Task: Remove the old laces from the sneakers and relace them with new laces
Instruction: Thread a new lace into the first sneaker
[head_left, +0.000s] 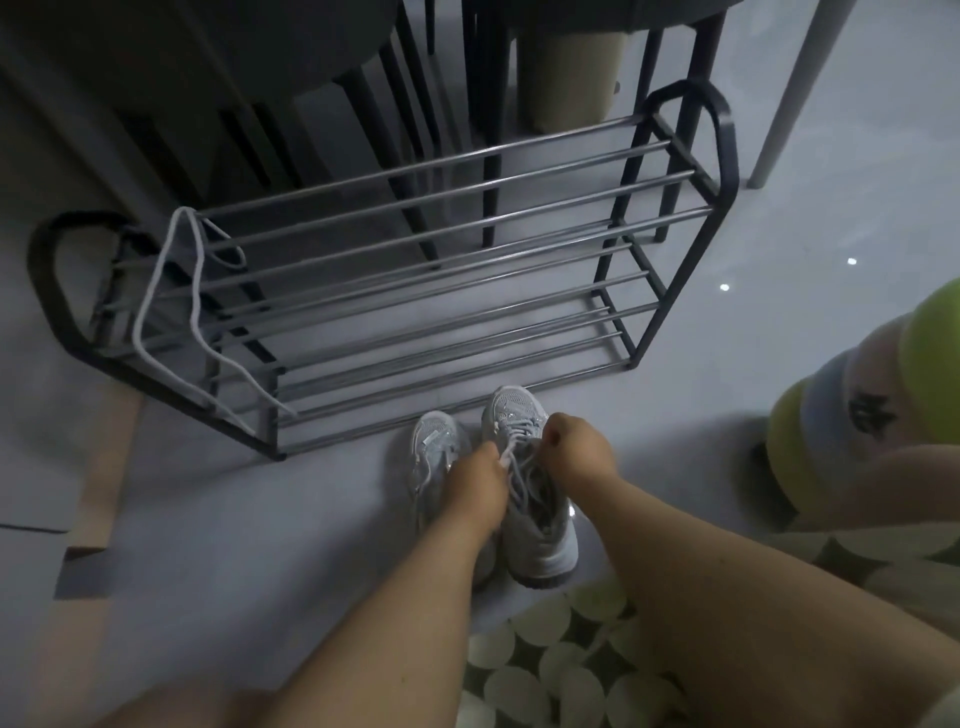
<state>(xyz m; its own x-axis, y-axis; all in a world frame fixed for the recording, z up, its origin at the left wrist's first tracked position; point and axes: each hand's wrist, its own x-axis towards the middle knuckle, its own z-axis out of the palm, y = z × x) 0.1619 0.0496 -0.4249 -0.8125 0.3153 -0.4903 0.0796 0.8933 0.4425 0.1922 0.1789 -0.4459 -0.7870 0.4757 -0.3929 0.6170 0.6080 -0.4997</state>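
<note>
Floor (779, 322): support surface and items resting on it

A pale grey tiled floor is shown. A dark metal shoe rack (415, 270) is stood on it, with a white lace (171, 312) draped over the rack's left end. Two grey sneakers (530, 499) are placed side by side just in front of the rack, toes pointed toward it. A patterned mat (561, 660) is laid at the lower right, just beside the right sneaker's heel. Flat cardboard (98, 499) is laid at the left. Furniture legs (779, 104) are set behind the rack.
</note>
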